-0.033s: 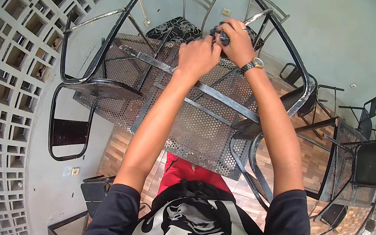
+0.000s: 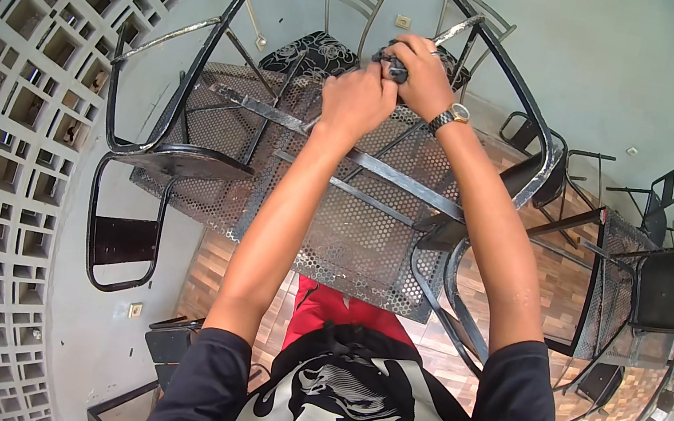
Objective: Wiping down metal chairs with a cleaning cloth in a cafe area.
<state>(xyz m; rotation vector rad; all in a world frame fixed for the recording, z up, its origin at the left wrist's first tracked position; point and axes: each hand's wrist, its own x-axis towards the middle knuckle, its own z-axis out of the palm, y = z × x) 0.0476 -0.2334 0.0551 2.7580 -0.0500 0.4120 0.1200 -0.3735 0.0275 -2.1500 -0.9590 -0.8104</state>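
Note:
Both my arms reach forward over a perforated metal table (image 2: pixel 350 240). My right hand (image 2: pixel 422 77), with a wristwatch, is closed on a small dark cloth (image 2: pixel 388 64) pressed against a thin metal chair leg (image 2: pixel 461 30). Just below and left of it, my left hand (image 2: pixel 356 104) is a fist wrapped around the same leg. The leg belongs to a black metal chair (image 2: pixel 516 143) that lies upturned on the table's right side. Most of the cloth is hidden by my fingers.
A second upturned black chair (image 2: pixel 171 154) rests on the table's left edge. Two chairs (image 2: pixel 350 5) stand against the far wall. A lattice block wall (image 2: pixel 4 107) runs along the left. More tables and chairs (image 2: pixel 640 282) stand to the right on a brick floor.

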